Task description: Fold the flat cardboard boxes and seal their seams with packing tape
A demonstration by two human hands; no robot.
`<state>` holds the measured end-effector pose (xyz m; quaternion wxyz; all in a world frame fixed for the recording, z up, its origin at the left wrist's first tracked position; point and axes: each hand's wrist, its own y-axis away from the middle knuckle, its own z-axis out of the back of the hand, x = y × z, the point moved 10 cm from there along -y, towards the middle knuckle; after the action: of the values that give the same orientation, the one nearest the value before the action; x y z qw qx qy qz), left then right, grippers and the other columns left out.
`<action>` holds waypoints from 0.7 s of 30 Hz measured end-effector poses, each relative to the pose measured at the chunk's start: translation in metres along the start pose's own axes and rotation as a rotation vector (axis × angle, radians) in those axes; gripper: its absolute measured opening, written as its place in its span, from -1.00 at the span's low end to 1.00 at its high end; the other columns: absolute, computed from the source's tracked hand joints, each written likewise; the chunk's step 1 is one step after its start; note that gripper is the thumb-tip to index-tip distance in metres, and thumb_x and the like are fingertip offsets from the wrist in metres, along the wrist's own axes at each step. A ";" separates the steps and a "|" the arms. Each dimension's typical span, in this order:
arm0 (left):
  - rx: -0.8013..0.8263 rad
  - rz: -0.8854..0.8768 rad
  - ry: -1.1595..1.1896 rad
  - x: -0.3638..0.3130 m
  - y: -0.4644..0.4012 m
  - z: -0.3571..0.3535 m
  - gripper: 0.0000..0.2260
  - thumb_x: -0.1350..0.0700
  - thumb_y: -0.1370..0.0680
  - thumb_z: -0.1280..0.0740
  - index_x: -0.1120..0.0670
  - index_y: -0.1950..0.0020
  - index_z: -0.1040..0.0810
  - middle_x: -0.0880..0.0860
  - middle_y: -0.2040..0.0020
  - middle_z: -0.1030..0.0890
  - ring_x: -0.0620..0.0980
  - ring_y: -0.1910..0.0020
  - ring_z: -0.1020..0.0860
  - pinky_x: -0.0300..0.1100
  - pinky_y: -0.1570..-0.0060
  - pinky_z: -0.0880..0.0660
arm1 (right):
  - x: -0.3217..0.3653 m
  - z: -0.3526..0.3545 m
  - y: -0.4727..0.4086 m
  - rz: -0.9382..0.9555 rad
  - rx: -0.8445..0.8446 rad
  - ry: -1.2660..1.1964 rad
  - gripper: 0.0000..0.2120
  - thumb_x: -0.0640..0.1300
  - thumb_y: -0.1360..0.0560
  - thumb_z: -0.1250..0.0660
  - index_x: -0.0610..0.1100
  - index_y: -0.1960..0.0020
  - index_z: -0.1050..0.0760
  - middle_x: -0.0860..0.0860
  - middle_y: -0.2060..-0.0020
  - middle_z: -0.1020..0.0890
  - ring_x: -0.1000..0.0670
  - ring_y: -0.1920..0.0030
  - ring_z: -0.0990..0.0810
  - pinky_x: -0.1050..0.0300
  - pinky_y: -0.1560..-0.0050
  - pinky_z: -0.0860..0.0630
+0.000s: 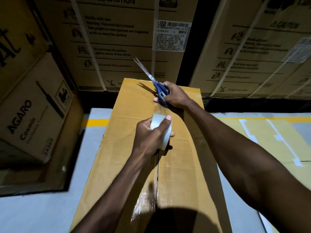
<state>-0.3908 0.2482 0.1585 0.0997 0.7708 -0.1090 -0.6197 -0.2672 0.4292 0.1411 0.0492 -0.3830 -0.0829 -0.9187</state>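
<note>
Head view. A folded box (131,157) stands on the grey floor (42,212), its long top face running away from the camera. The centre seam (157,167) runs lengthwise; clear tape (144,206) glints over its near part.

Left hand (149,137) grips the tape roll (162,132), thumb curled over the top, fingers wrapped round the far side. The roll sits on the box top over the seam. A short clear strip (161,109) stretches from the roll toward the right hand.

Right hand (173,95) holds blue-handled scissors (155,84) near the box's far end, fingers clamped on the handles. Blades point up and away, slightly parted.

Large printed cartons (117,39) with white straps stand behind. An "AGARO" carton (33,118) sits left. Flat cardboard (269,137) lies on the floor to the right.
</note>
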 end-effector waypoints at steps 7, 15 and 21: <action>0.036 -0.040 -0.076 0.003 0.003 -0.002 -0.61 -0.13 -0.45 -0.53 0.19 0.15 -0.56 0.31 0.27 -0.60 0.10 0.44 -0.62 0.49 0.31 -0.51 | 0.012 0.005 0.027 0.185 -0.208 0.211 -0.66 0.08 -0.42 -0.51 -0.01 -0.02 -0.43 0.09 0.12 -0.63 -0.08 0.09 -0.62 0.06 0.18 -0.47; 0.036 0.026 -0.078 0.006 0.013 -0.001 -0.63 -0.13 -0.49 -0.48 0.15 -0.09 -0.62 0.18 0.28 -0.69 0.05 0.37 -0.62 0.28 0.20 -0.64 | -0.012 -0.013 0.048 0.063 -0.041 0.087 -0.67 0.12 -0.37 -0.53 0.15 0.05 -0.40 0.11 0.15 -0.58 0.03 0.16 -0.55 -0.03 0.13 -0.49; 0.029 0.030 -0.082 0.016 0.038 0.003 -0.73 -0.05 -0.52 -0.47 0.15 0.08 -0.57 0.23 0.25 -0.70 0.09 0.34 -0.61 0.31 0.15 -0.62 | 0.029 -0.006 0.083 0.237 -0.275 0.506 -0.66 0.02 -0.49 -0.43 -0.03 -0.17 -0.39 -0.06 0.10 -0.65 -0.19 0.16 -0.57 0.04 0.28 -0.33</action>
<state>-0.3922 0.2066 0.1537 0.0934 0.7443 -0.1336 -0.6476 -0.2794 0.3460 0.1672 0.1226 -0.1520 0.1022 -0.9754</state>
